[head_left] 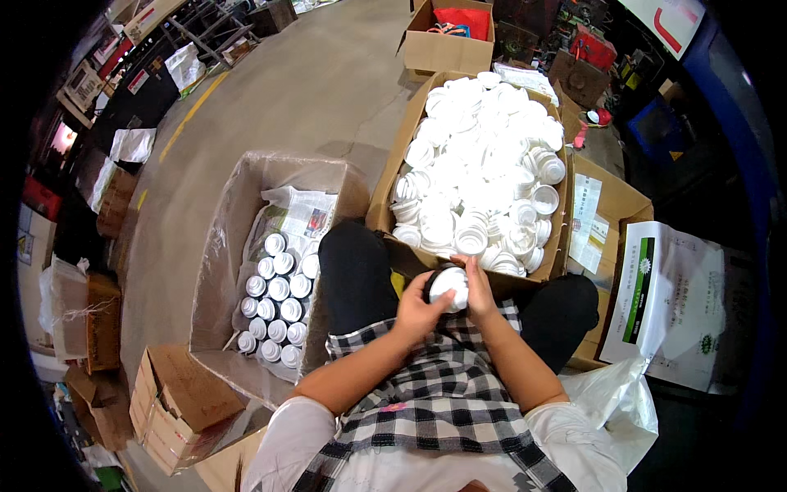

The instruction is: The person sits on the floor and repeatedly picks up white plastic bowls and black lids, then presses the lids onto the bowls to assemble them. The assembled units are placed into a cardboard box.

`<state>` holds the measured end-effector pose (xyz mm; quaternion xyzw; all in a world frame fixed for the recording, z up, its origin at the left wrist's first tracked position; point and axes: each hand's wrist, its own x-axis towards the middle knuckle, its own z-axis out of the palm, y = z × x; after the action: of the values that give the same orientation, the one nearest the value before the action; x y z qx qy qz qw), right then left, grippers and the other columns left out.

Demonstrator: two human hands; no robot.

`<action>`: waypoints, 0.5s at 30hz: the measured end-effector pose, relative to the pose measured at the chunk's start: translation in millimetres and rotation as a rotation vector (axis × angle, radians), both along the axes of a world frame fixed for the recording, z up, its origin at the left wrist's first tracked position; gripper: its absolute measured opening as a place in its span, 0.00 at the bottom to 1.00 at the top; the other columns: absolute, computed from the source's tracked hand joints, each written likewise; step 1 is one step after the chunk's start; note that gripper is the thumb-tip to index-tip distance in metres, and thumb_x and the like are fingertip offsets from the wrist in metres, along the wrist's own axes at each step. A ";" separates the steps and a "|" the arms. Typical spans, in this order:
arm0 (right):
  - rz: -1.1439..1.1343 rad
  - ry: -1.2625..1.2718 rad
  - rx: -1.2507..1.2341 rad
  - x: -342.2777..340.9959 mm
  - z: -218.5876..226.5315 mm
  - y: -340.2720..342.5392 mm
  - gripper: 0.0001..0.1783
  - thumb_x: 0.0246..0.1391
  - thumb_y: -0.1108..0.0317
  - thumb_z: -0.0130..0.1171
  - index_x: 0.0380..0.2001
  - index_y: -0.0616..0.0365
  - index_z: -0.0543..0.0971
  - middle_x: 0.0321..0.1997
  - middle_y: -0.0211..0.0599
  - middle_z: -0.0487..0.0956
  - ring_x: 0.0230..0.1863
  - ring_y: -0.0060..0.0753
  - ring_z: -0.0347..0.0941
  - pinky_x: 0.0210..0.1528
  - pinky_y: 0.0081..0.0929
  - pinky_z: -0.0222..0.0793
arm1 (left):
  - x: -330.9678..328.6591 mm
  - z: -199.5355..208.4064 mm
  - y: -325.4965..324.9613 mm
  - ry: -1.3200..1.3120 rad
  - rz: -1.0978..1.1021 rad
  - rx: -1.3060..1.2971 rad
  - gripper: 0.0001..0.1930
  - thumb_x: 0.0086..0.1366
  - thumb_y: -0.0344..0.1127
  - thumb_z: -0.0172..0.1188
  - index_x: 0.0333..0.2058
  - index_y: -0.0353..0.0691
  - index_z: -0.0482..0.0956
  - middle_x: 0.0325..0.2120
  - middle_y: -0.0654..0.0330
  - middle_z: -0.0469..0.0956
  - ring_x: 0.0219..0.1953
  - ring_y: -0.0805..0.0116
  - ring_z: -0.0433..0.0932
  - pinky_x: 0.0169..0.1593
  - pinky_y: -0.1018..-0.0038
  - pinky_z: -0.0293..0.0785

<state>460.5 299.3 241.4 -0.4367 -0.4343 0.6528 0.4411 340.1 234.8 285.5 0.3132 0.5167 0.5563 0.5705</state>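
Over my lap, my left hand (416,310) is wrapped round a white plastic cap (451,285) with a dark part showing at its left side. My right hand (478,289) grips the same cap from the right, fingers closed along its edge. Just beyond my hands stands a cardboard box (385,197) heaped with loose white plastic caps (484,156). To my left a plastic-lined carton (221,246) holds rows of white-capped pieces with dark sides (279,289), standing upright on printed paper.
An open carton (447,51) with a red item is at the far end. On the right are a flattened carton (602,197), a white printed box (656,295) and a white plastic bag (623,402). A brown box (184,402) sits at lower left.
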 end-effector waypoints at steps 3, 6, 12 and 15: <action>0.076 -0.036 -0.171 23.8 22.7 33.7 0.28 0.58 0.48 0.42 0.52 0.58 0.66 0.48 0.37 0.70 0.50 0.36 0.64 0.51 0.34 0.60 | -45.2 2.2 1.0 -0.559 -0.021 -0.131 0.16 0.63 0.37 0.51 0.47 0.35 0.68 0.40 0.58 0.74 0.42 0.67 0.74 0.46 0.71 0.71; -0.249 -0.169 -0.043 77.2 9.0 93.3 0.24 0.56 0.49 0.47 0.48 0.54 0.70 0.40 0.35 0.75 0.42 0.28 0.70 0.41 0.30 0.65 | -74.3 26.5 -6.9 -0.732 0.095 -0.119 0.18 0.63 0.41 0.49 0.48 0.37 0.68 0.44 0.56 0.73 0.45 0.64 0.73 0.48 0.66 0.71; -0.372 -0.445 -0.274 180.1 -76.9 149.2 0.17 0.53 0.49 0.51 0.39 0.49 0.71 0.28 0.26 0.73 0.27 0.22 0.68 0.26 0.24 0.62 | -96.8 40.5 -8.9 -0.903 0.097 -0.177 0.23 0.61 0.49 0.53 0.49 0.41 0.68 0.45 0.58 0.73 0.46 0.64 0.73 0.45 0.64 0.74; -0.288 -0.580 -0.141 152.2 -92.7 139.0 0.13 0.54 0.57 0.53 0.35 0.55 0.73 0.29 0.30 0.75 0.28 0.23 0.70 0.28 0.23 0.63 | -109.2 50.4 -14.6 -0.911 0.166 -0.160 0.22 0.61 0.47 0.53 0.49 0.40 0.68 0.45 0.57 0.72 0.47 0.63 0.72 0.45 0.65 0.74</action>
<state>612.6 438.3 148.7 -0.6906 -0.4292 0.4610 0.3554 230.9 220.3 335.9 -0.0503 0.2781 0.6395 0.7150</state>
